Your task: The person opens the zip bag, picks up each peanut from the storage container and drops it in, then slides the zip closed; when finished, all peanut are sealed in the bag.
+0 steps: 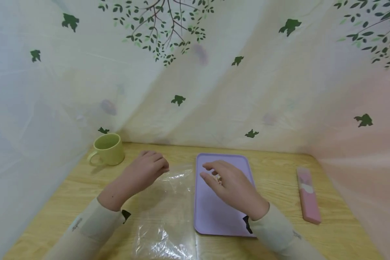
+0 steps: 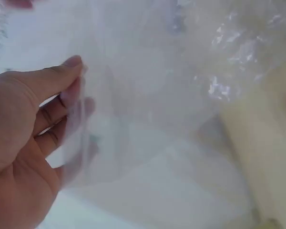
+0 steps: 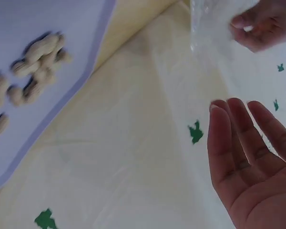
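The left hand [image 1: 146, 171] pinches the upper edge of a clear, crinkled plastic bag [image 1: 164, 213], thumb and fingers closed on the film. The bag lies on the pale wooden table [image 1: 273, 177], touching the left side of a flat lilac rectangular tray [image 1: 211, 213]. The right hand [image 1: 232, 186] hovers over the tray with fingers straight and slightly apart, holding nothing. Unshelled peanuts [image 3: 33, 67] lie on the tray. A pale green mug [image 1: 108, 149] stands far left; a pink oblong case [image 1: 308, 195] lies right.

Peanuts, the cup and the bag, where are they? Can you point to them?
peanuts [image 3: 38, 64], right wrist view, on the middle of the pile on the purple tray.
cup [image 1: 108, 150], head view, on its green side wall.
bag [image 1: 164, 202], head view, on the clear plastic lying on the table.
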`<action>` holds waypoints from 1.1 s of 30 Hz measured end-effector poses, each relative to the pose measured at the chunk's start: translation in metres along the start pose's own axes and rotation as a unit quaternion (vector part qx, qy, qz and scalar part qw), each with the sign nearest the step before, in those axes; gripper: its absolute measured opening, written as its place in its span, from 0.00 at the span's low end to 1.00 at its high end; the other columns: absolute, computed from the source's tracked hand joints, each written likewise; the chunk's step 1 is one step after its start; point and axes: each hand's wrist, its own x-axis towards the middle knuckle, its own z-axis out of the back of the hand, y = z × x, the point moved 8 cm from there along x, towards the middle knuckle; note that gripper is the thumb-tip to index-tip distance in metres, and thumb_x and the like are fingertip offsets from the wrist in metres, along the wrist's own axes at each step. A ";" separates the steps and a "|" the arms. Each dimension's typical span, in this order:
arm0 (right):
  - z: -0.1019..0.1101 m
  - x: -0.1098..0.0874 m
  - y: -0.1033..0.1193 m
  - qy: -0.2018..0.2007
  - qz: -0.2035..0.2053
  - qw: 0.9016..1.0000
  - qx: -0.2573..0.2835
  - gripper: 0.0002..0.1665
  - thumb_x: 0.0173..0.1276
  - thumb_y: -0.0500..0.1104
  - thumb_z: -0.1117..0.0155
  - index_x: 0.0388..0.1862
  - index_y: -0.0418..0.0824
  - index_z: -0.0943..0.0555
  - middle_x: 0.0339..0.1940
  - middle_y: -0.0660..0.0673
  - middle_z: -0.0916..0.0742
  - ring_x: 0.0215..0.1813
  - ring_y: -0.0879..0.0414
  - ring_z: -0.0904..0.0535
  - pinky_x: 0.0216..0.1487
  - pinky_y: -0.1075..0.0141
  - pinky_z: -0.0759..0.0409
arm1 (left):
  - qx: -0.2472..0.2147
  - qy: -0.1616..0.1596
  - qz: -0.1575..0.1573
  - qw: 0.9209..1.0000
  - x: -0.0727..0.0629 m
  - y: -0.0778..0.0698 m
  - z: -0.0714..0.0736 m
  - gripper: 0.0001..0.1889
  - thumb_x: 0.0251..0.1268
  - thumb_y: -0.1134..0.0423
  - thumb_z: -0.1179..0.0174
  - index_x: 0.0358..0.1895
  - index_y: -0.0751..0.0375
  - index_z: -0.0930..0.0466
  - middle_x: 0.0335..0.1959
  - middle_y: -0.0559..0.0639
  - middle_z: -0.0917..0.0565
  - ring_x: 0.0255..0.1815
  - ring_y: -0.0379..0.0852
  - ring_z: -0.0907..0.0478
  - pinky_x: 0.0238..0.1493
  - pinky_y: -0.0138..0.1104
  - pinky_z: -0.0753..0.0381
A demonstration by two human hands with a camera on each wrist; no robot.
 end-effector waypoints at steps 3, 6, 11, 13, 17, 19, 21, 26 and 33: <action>0.002 0.007 0.013 -0.001 0.030 0.999 0.029 0.20 0.83 0.53 0.37 0.65 0.46 0.15 0.64 0.49 0.13 0.61 0.53 0.15 0.51 0.61 0.10 | 0.034 -0.083 -0.079 0.993 -0.003 -0.029 0.031 0.05 0.66 0.63 0.25 0.39 0.54 0.13 0.37 0.44 0.13 0.44 0.46 0.16 0.53 0.45 0.13; 0.003 0.013 0.022 0.004 0.051 0.998 0.048 0.17 0.83 0.53 0.38 0.63 0.49 0.14 0.65 0.51 0.14 0.66 0.54 0.18 0.52 0.61 0.11 | 0.049 -0.117 -0.125 0.984 -0.007 -0.051 0.050 0.07 0.65 0.66 0.25 0.40 0.56 0.14 0.38 0.45 0.14 0.44 0.46 0.17 0.54 0.42 0.14; 0.002 0.019 0.032 0.042 0.063 0.993 0.089 0.13 0.83 0.52 0.36 0.58 0.53 0.12 0.54 0.58 0.11 0.57 0.61 0.15 0.52 0.59 0.12 | 0.074 -0.109 -0.146 0.980 -0.011 -0.073 0.063 0.07 0.67 0.69 0.29 0.43 0.55 0.15 0.41 0.45 0.14 0.48 0.46 0.16 0.52 0.38 0.14; 0.002 0.019 0.034 0.056 0.062 0.992 0.099 0.12 0.82 0.52 0.35 0.58 0.53 0.12 0.51 0.59 0.10 0.54 0.64 0.15 0.52 0.59 0.11 | 0.082 -0.105 -0.148 0.980 -0.011 -0.078 0.066 0.07 0.68 0.69 0.29 0.43 0.55 0.15 0.41 0.44 0.14 0.48 0.45 0.16 0.51 0.37 0.15; 0.004 0.016 0.041 0.055 0.084 0.990 0.099 0.11 0.80 0.50 0.33 0.56 0.51 0.11 0.49 0.58 0.09 0.51 0.64 0.15 0.51 0.64 0.13 | 0.085 -0.104 -0.151 0.979 -0.012 -0.083 0.071 0.09 0.65 0.70 0.27 0.44 0.54 0.15 0.42 0.44 0.14 0.49 0.46 0.16 0.51 0.37 0.15; 0.006 0.015 0.045 0.046 0.105 0.989 0.090 0.10 0.79 0.49 0.31 0.55 0.51 0.10 0.48 0.57 0.09 0.50 0.64 0.16 0.49 0.67 0.14 | 0.085 -0.106 -0.152 0.979 -0.013 -0.085 0.073 0.10 0.64 0.71 0.27 0.44 0.54 0.15 0.42 0.45 0.14 0.49 0.46 0.16 0.51 0.37 0.15; 0.007 0.013 0.049 0.033 0.132 0.988 0.077 0.09 0.78 0.47 0.30 0.53 0.50 0.10 0.46 0.56 0.09 0.47 0.63 0.16 0.47 0.68 0.15 | 0.084 -0.106 -0.152 0.979 -0.013 -0.086 0.074 0.11 0.64 0.72 0.27 0.44 0.54 0.15 0.42 0.45 0.14 0.49 0.46 0.16 0.51 0.37 0.15; 0.009 0.009 0.061 0.005 0.195 0.980 0.035 0.07 0.75 0.44 0.26 0.48 0.46 0.09 0.42 0.54 0.08 0.43 0.61 0.15 0.44 0.72 0.16 | 0.088 -0.105 -0.157 0.978 -0.013 -0.090 0.076 0.10 0.66 0.73 0.29 0.44 0.55 0.16 0.41 0.44 0.15 0.50 0.46 0.16 0.53 0.37 0.15; 0.003 0.012 0.061 0.058 0.155 0.983 0.078 0.03 0.75 0.45 0.27 0.43 0.48 0.09 0.38 0.57 0.09 0.41 0.68 0.16 0.45 0.72 0.13 | 0.103 -0.113 -0.167 0.974 -0.014 -0.095 0.079 0.09 0.66 0.70 0.28 0.45 0.54 0.15 0.42 0.44 0.15 0.49 0.46 0.16 0.54 0.37 0.16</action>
